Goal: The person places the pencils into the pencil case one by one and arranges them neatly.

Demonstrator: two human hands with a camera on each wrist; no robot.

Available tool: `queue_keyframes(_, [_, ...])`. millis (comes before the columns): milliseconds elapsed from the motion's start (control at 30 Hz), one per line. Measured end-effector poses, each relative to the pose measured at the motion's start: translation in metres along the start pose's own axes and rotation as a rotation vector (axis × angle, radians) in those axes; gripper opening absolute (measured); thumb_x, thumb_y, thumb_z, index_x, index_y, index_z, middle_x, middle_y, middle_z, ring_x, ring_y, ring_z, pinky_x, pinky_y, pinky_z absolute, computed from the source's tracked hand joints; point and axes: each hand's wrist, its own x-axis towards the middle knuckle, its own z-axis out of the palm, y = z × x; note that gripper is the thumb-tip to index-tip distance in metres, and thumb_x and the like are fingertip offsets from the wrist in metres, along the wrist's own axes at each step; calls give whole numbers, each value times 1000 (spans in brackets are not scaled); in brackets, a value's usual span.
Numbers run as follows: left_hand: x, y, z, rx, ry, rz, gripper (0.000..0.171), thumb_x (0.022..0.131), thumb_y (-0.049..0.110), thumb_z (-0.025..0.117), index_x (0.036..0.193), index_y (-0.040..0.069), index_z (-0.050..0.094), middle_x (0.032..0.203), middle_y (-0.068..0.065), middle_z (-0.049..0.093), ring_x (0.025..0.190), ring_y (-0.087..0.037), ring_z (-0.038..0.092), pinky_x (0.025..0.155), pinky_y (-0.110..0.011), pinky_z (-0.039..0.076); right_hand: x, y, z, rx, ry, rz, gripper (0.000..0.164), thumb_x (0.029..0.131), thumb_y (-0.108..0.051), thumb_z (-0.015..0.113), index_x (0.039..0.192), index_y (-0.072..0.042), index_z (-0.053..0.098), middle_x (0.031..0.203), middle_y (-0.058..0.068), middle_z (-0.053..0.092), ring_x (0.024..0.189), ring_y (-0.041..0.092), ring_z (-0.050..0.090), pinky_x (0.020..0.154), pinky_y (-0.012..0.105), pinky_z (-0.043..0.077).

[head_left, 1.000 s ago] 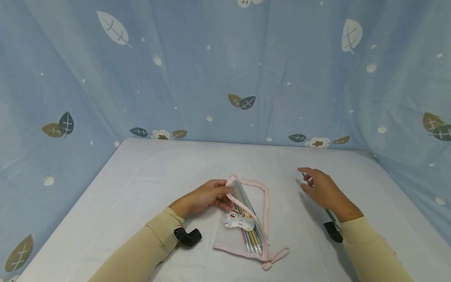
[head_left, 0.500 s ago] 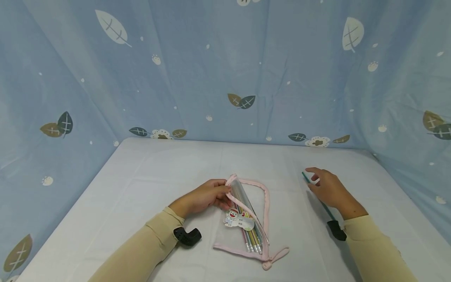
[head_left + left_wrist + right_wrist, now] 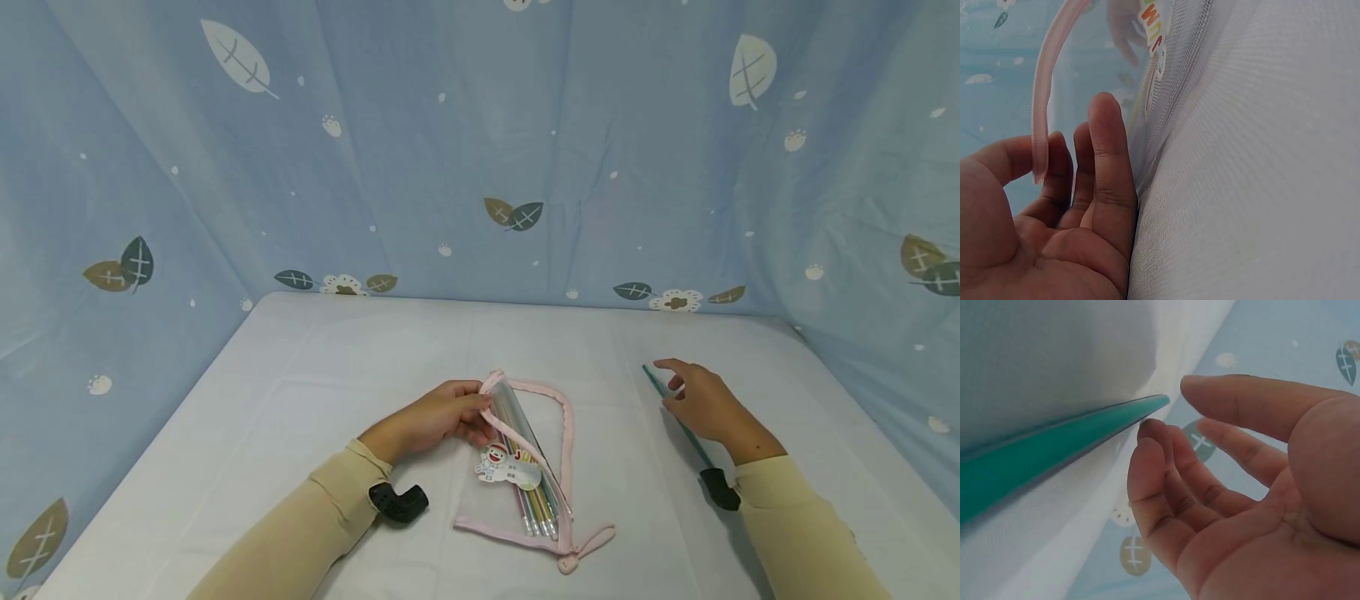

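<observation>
A clear pencil pouch (image 3: pixel 491 508) with pink trim lies in the middle, its upper flap raised. Several pencils (image 3: pixel 542 510) show inside, beneath a cartoon label (image 3: pixel 508 468). My left hand (image 3: pixel 442 419) pinches the pouch's pink edge between thumb and fingers; the left wrist view shows this pink trim (image 3: pixel 1042 119) between them. Over on the right, a slim teal pencil (image 3: pixel 693 440) lies slanted, partly covered by my right hand (image 3: pixel 701 406). In the right wrist view, the loosely bent fingers (image 3: pixel 1147 472) stand apart from the thumb beside the teal pencil's far end, holding nothing.
White cloth covers the table (image 3: pixel 360 350). A blue curtain (image 3: pixel 420 150) with leaf prints hangs behind it and at both sides. A black wrist mount (image 3: pixel 401 504) sits under the left sleeve, another black mount (image 3: pixel 720 490) by the right cuff.
My right hand has shifted a little to the right, and more of the teal pencil shows beside it. The left hand and pouch have stayed in place.
</observation>
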Motion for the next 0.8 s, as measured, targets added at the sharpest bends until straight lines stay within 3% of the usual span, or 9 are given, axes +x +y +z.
queue_keyframes(367, [1, -2, 0, -2, 5, -5, 28, 106, 15, 44, 123, -7, 49, 86, -7, 70, 79, -16, 70, 71, -27, 60, 2, 6, 3, 46, -42, 7, 71, 85, 1, 70, 148, 2, 37, 113, 29, 59, 92, 34, 64, 70, 42, 59])
queue_keyframes(600, [1, -2, 1, -11, 8, -5, 24, 107, 14, 43, 118, -6, 50, 85, -7, 70, 79, -16, 70, 71, -28, 60, 2, 9, 3, 41, -67, -8, 74, 83, 1, 73, 148, 2, 37, 111, 29, 60, 91, 34, 64, 70, 43, 58])
queue_keyframes(800, [2, -3, 1, -15, 8, -5, 23, 106, 14, 44, 117, -6, 50, 84, -7, 70, 78, -16, 70, 71, -28, 60, 0, 9, 3, 54, -82, -39, 72, 84, 2, 70, 148, 3, 37, 107, 28, 61, 86, 29, 61, 68, 38, 55])
